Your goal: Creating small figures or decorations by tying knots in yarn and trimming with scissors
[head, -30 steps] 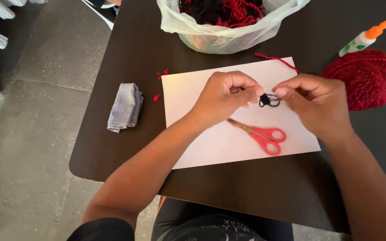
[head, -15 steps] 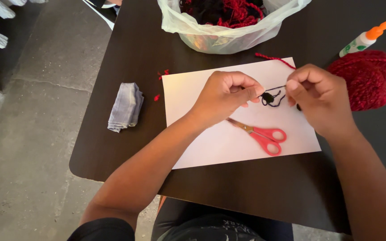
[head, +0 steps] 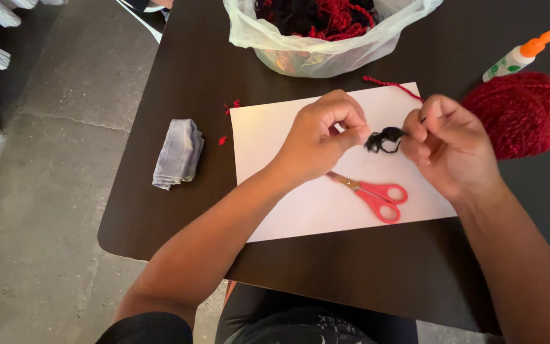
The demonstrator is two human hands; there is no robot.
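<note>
Black yarn tuft [head: 384,139], a small loose knot, hangs between both hands above the white paper sheet [head: 300,197] on the dark desk [head: 179,210]. Left hand [head: 319,137] and right hand [head: 447,143] have fingers clamped on its ends; the knotting step seems underway, calling for an even pull.

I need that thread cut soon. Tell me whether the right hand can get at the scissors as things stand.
Probably yes. The scissors lie bare on the paper, just below the right hand, with nothing between. But both hands pinch the black yarn, so the right must let go first.
</note>
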